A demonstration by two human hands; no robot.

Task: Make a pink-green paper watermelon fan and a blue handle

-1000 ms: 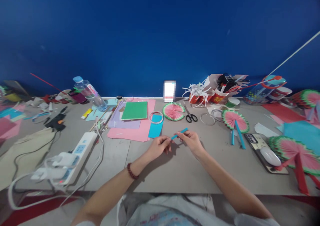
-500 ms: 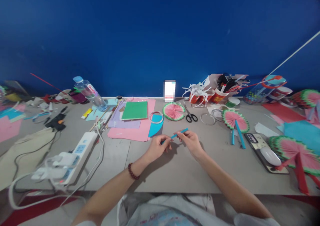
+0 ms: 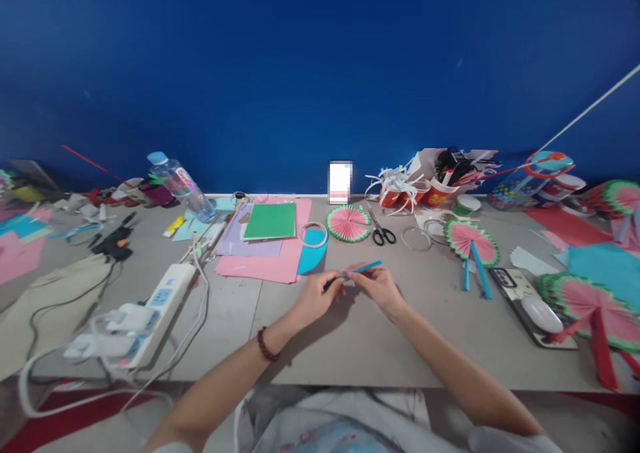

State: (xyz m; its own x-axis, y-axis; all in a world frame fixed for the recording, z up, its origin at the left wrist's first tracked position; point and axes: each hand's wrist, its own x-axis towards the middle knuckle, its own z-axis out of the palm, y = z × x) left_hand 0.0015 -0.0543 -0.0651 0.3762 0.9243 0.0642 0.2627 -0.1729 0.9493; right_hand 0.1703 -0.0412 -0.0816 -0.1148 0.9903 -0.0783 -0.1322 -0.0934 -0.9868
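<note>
Blue paper strip (image 3: 364,268), middle hidden in both hands' grip.

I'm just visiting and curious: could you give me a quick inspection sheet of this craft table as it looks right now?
Surface: grey table, crowded along the back.
Job's things: blue paper strip, pinched by both hands above the table.
Clutter: scissors, pink paper fan, green sheet, water bottle, red cups.
Grips: left hand and right hand shut on the strip.
Cables: power strip with white cords.
Surroundings: blue wall.
</note>
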